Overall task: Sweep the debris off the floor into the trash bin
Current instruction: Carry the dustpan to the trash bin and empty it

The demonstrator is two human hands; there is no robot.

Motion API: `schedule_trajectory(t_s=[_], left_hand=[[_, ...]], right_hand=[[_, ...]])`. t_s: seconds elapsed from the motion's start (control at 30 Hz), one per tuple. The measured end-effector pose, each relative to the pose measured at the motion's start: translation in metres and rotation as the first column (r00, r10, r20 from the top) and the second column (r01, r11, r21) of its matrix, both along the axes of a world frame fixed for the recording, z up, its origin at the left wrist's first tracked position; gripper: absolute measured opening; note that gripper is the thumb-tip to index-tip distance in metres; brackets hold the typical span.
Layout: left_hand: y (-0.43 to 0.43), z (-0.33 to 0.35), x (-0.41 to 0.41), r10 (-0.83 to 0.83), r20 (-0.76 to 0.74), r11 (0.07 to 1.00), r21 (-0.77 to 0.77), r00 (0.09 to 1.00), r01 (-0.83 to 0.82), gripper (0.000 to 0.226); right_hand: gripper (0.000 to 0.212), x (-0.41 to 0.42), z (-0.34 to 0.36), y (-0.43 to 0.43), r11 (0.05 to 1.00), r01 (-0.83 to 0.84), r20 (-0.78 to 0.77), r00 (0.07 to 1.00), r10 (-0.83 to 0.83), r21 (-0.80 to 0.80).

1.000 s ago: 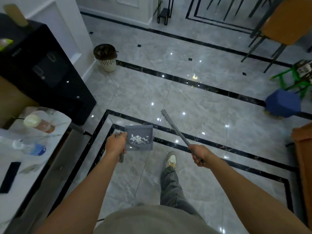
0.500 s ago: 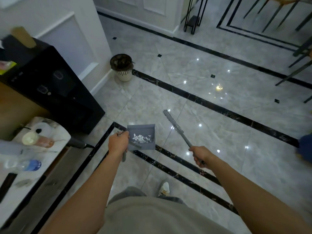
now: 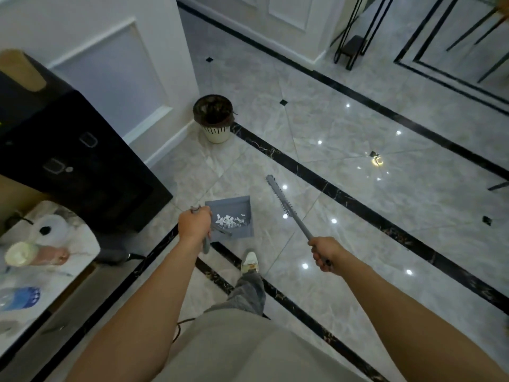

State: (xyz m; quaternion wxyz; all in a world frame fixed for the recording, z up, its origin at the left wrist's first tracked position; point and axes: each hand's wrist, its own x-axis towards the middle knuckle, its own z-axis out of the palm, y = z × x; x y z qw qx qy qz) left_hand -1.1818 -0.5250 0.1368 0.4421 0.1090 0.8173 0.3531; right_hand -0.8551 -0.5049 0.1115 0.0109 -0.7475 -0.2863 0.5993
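The left hand (image 3: pixel 194 224) hides part of the handle of the grey plastic dustpan (image 3: pixel 234 209). The frame edge truncates the white marble table (image 3: pixel 82 244). Contents of the round cream trash bin (image 3: pixel 216 133): indiscernible.

Home: marble floor (image 3: pixel 344 161), wall panelling (image 3: pixel 110 73)

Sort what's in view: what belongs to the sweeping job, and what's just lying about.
Job: dustpan in the left hand, white debris in it, brush in the right hand, trash bin by the wall.
Lying about: black cabinet; paper roll, pink bottle, water bottle on the marble table.
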Motion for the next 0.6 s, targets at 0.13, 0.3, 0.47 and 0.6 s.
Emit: schedule_trajectory(t_s=[0.13, 0.3, 0.47, 0.6], left_hand=[[0.076, 0.007, -0.016, 0.052, 0.089, 0.998, -0.039, 0.995, -0.048, 0.015], [0.167, 0.028, -0.037, 0.095, 0.342, 0.995, -0.054, 0.935, -0.081, 0.015], [0.242, 0.033, -0.049, 0.141, 0.444, 0.989, -0.029, 0.885, -0.144, 0.010], [0.293, 0.025, -0.055, 0.244, 0.521, 0.962, -0.020, 0.818, -0.274, 0.034]], right_hand=[[0.033, -0.012, 0.008, 0.084, 0.999, -0.046, 0.028, 0.999, 0.047, -0.023], [0.027, -0.026, 0.016, 0.174, 0.997, -0.080, 0.038, 0.996, 0.080, -0.021], [0.027, -0.039, 0.018, 0.264, 0.995, -0.104, 0.019, 0.994, 0.104, 0.003], [0.029, -0.040, 0.005, 0.334, 0.988, -0.155, 0.000, 0.988, 0.155, 0.001]])
